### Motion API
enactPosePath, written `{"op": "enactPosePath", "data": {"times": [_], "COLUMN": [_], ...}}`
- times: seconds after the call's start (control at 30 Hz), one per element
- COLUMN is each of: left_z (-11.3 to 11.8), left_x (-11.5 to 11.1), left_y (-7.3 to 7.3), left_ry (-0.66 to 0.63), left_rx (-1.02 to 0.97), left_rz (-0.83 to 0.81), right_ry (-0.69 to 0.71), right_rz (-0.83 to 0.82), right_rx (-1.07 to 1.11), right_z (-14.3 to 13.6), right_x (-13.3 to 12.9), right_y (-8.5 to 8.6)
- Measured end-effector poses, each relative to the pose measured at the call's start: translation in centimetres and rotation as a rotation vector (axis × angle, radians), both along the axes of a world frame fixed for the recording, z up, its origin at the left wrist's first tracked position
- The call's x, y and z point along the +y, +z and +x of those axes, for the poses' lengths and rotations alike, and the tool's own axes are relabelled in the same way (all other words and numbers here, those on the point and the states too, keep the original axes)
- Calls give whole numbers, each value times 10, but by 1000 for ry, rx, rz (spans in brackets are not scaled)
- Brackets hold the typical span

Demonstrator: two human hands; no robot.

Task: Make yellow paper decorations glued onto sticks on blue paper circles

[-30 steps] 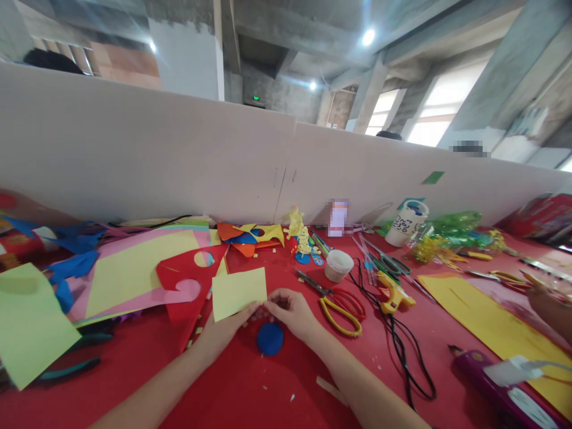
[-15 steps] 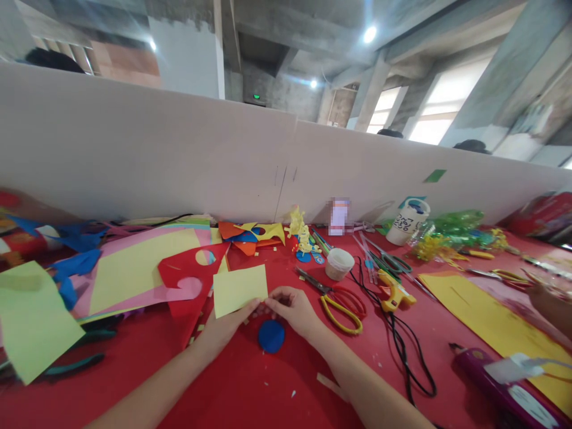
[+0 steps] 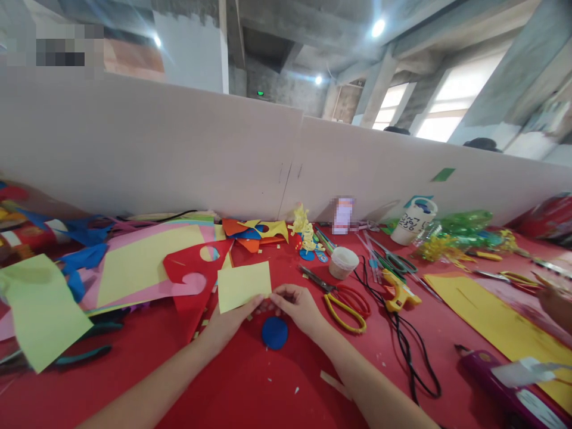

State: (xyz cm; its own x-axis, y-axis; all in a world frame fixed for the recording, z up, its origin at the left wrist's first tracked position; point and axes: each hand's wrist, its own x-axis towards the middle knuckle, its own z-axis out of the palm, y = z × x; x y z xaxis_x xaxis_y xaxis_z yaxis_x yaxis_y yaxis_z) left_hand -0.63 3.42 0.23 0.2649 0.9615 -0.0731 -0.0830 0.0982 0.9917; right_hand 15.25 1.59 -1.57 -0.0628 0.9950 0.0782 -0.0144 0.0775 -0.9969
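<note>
A small pale yellow sheet (image 3: 243, 285) is pinched at its lower right in my left hand (image 3: 241, 314). My right hand (image 3: 297, 307) is closed, thumb and forefinger together at the sheet's right corner, touching or almost touching it. Whether those right fingertips grip the sheet or some tiny piece is too small to tell. Just below the fingertips a blue disc (image 3: 274, 333) lies on the red table (image 3: 250, 393). Right of my right hand rest scissors (image 3: 346, 307) with red and yellow handles.
Cut coloured paper (image 3: 147, 262) is piled at the left. A white cup (image 3: 344, 263), a yellow glue gun (image 3: 399, 292) with a black cord and a purple power strip (image 3: 504, 381) stand or lie rightward. Another person's hand (image 3: 556, 301) is at the right edge.
The whole view has shifted slightly, so things appear a little further right. My hands keep nearly the same pose at the yellow sheet.
</note>
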Motion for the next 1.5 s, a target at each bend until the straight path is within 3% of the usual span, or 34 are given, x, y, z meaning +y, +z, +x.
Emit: {"op": "enactPosePath", "data": {"times": [0.23, 0.5, 0.77, 1.03, 1.27, 1.5], "left_z": [-2, -3, -2, -3, -2, -2], "left_x": [3, 1, -1, 3, 1, 2], "left_y": [-8, -3, 3, -6, 1, -4], "left_ry": [-40, -94, -87, -87, -65, -61], "left_rx": [-2, -4, 8, 15, -1, 12], "left_rz": [18, 47, 50, 28, 46, 67], "right_ry": [-20, -20, -3, -3, -34, -43], "right_rz": [1, 12, 19, -5, 12, -1], "right_rx": [5, 4, 47, 27, 56, 40], "right_z": [0, -1, 1, 0, 1, 0], "right_x": [0, -1, -1, -1, 0, 1], "right_y": [1, 2, 1, 2, -1, 1]}}
